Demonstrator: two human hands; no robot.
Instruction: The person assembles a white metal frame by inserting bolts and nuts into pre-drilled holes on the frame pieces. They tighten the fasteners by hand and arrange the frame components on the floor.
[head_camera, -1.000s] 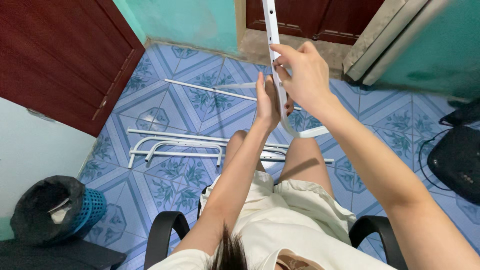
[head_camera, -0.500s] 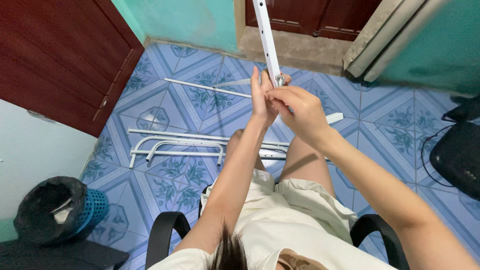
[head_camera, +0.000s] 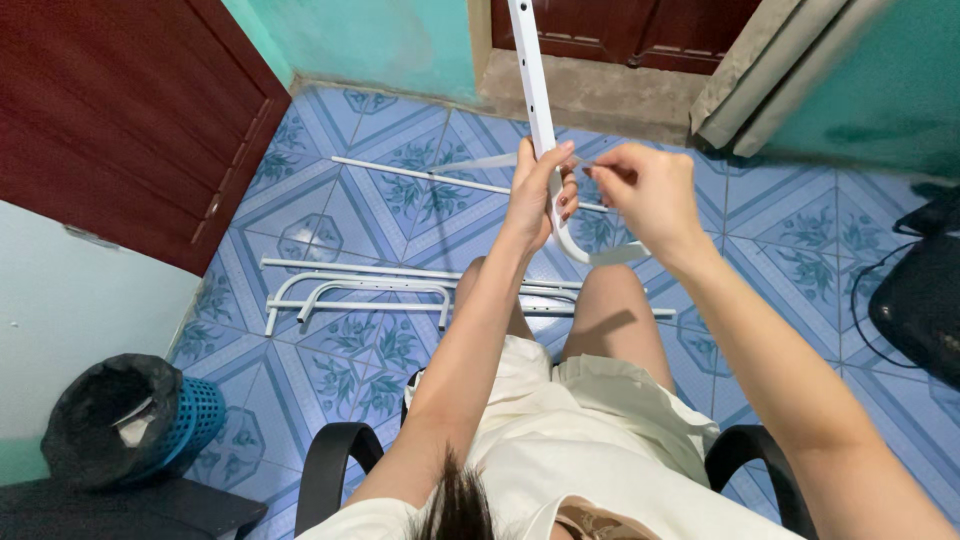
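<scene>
A long white metal bar (head_camera: 530, 70) with holes along it rises from my hands to the top of the view; its lower end curves to the right. My left hand (head_camera: 538, 192) is wrapped around the bar just above the curve. My right hand (head_camera: 648, 190) is beside it on the right, fingers pinched together at the bar near my left fingertips; whatever small thing it pinches is too small to make out. I sit in a black armchair (head_camera: 330, 465) with my knees below the hands.
More white tubes and bent frame parts (head_camera: 360, 290) lie on the blue patterned tile floor. A dark red door (head_camera: 130, 120) stands at left, a blue bin (head_camera: 125, 420) with a black bag at lower left, a black bag (head_camera: 920, 310) at right.
My right hand has dropped from above the left hand to beside it on the right. The bar has shifted slightly left and my left hand has turned around it.
</scene>
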